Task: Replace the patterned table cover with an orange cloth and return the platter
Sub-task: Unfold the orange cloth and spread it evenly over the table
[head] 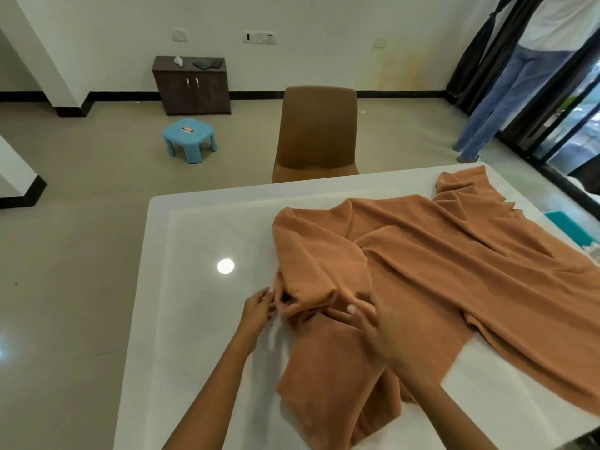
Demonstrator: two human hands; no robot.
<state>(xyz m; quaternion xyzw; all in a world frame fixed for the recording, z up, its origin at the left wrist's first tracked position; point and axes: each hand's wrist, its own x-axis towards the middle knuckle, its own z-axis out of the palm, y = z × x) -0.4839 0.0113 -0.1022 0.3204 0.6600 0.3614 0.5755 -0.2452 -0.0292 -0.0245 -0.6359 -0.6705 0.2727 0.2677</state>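
Orange cloth (438,254) lying rumpled and half spread across the white tabletop (194,241), mostly right of centre. Left hand (258,308) pinching a bunched fold at the cloth's near left edge. Right hand (367,319), blurred, fingers (352,309) grasping the same fold. Brown chair (316,131) beyond the far edge.

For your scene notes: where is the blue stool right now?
In the head view the blue stool stands on the floor at upper left, below the dark cabinet and left of the brown chair.

bare white table (194,241) left; crumpled orange cloth (454,254) covering right
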